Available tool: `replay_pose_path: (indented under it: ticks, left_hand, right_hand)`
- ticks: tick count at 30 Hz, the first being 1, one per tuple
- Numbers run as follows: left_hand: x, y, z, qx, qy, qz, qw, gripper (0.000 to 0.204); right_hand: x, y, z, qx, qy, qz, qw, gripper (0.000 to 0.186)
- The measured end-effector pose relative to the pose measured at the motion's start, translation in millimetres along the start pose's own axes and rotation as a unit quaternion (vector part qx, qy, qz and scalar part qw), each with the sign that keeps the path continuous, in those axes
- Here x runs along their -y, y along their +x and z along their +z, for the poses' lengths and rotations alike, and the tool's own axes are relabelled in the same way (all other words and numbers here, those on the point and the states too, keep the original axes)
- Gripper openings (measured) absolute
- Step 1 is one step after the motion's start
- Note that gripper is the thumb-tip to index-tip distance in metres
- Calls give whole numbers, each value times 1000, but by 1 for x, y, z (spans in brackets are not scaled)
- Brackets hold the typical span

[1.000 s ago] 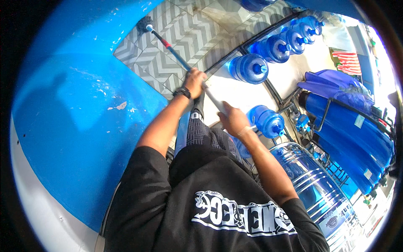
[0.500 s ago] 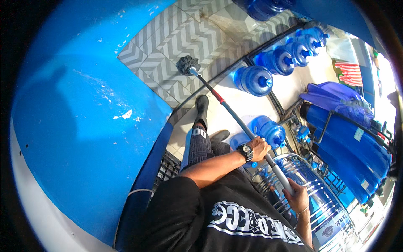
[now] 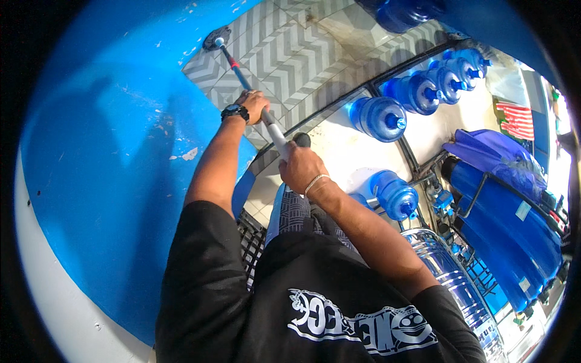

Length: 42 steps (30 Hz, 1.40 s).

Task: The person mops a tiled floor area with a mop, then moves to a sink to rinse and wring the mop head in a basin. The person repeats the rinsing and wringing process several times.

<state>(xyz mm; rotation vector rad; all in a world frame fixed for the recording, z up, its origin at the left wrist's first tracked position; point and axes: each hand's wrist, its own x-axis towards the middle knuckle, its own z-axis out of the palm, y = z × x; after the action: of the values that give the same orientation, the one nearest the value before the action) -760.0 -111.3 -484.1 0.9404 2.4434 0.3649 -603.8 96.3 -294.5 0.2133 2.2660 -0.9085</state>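
Observation:
I grip a long-handled mop or brush (image 3: 239,74) with both hands. Its dark head (image 3: 216,37) rests on the grey zigzag-patterned tiled floor (image 3: 290,54), close to the blue wall. My left hand (image 3: 253,106), with a black watch on the wrist, is closed around the handle farther down. My right hand (image 3: 301,168), with a thin bracelet, holds the pale upper end of the handle. One dark shoe tip (image 3: 301,140) shows just past my right hand.
A blue painted wall (image 3: 103,169) fills the left side. Several large blue water bottles (image 3: 380,116) lie on a white tiled area to the right, one (image 3: 393,193) near my legs. A clear big bottle (image 3: 448,272) and blue tanks (image 3: 508,224) stand lower right.
The mop head has been pushed forward toward the wall. My left hand moved up along the handle, and my right hand rose from near my body to the upper end.

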Motion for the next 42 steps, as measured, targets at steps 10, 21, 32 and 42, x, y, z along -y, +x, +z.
replay_pose_path:
  ticks: [10,21,32,42]
  left_hand:
    - [-299,19,127,-252,-226,-32,940,26]
    - [-560,-23,93,125,-192,249,941,23]
    - [-329,29,101,-114,-120,70,984,11]
    - [17,-25,33,-85,-52,-111,989,17]
  right_hand:
    - [-177,-215,-83,-44,129,101,985,51]
    - [-213,-456,-164,-114,21,308,944,42]
    - [-185,-228,-142,-56,-14,144,988,44]
    - [-13,25,-12,-7,-26,-88,996,32]
